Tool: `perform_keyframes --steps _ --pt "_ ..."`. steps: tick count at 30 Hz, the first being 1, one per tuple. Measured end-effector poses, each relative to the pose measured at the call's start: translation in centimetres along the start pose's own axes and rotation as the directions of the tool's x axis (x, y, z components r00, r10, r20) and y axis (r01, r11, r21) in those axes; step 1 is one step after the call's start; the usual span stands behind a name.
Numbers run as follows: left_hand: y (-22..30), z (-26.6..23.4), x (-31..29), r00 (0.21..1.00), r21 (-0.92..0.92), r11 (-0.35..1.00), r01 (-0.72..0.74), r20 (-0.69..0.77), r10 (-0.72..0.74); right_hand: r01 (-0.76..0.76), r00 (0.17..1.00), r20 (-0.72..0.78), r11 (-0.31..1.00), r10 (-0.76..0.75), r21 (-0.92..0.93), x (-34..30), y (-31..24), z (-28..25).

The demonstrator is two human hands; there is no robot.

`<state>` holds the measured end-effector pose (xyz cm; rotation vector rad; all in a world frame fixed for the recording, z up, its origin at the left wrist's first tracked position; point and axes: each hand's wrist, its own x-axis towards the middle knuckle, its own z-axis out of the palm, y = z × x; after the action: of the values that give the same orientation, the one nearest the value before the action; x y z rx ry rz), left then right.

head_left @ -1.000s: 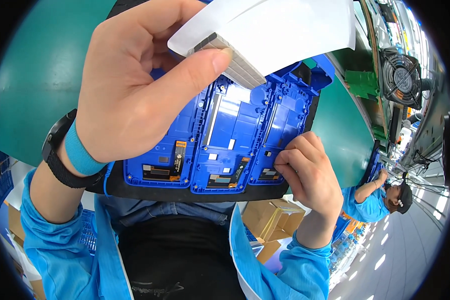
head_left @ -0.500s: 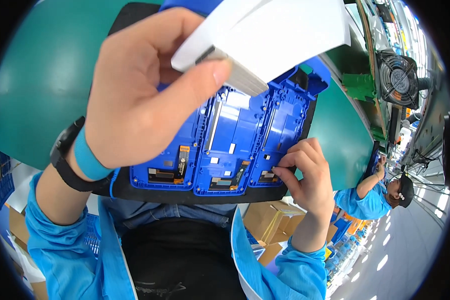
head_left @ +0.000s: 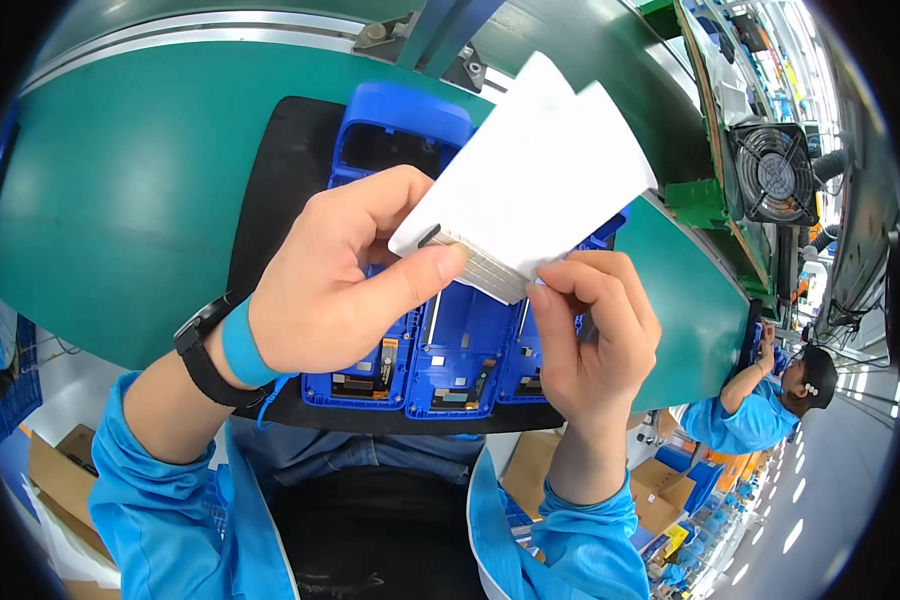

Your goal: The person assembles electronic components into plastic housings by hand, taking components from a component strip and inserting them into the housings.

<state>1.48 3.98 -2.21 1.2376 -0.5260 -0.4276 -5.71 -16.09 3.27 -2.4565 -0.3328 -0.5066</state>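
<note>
My left hand [head_left: 330, 285] holds a curled white sheet [head_left: 535, 165] between thumb and fingers. Grey narrow strips [head_left: 488, 272] lie side by side along the sheet's lower edge, with a small black piece at their left end. At the right end of these strips, my right hand [head_left: 605, 330] pinches with thumb and forefinger; what is between the fingertips is too small to make out. Below both hands several blue plastic housings [head_left: 455, 350] lie side by side, holding small white pads and orange-black flex cables. The sheet and hands hide parts of them.
The housings rest on a black mat [head_left: 275, 200] on a green table [head_left: 150, 170]. A metal post [head_left: 450, 35] stands at the table's far edge. At right are a black fan [head_left: 775, 172] and a person [head_left: 745, 410] in blue. Cardboard boxes [head_left: 660, 490] stand below.
My right hand has risen from the right housing to the right end of the strips. The sheet in my left hand appears lower and further from me, and the view takes in more table.
</note>
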Motion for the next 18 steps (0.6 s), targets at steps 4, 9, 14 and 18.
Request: perform_keyframes --steps 4,9,14,18 --pt "0.3 0.2 0.0 0.999 -0.166 0.986 0.019 -0.031 -0.024 -0.004 1.0 0.012 0.998 0.003 0.061 -0.2 0.6 0.4" --pt "1.1 0.0 0.1 0.993 -0.266 0.957 0.119 0.048 -0.11 0.021 1.0 0.014 0.997 -0.022 0.069 -0.2 0.3 0.9" --pt "1.3 -0.2 0.3 0.983 -0.37 0.91 0.184 0.085 -0.165 -0.003 0.999 0.035 0.997 0.001 0.073 -0.1 -0.2 1.0" --pt "0.5 -0.6 0.2 0.985 -0.254 0.956 0.143 0.127 -0.113 0.065 0.997 0.049 0.997 -0.067 0.033 0.1 0.0 1.5"
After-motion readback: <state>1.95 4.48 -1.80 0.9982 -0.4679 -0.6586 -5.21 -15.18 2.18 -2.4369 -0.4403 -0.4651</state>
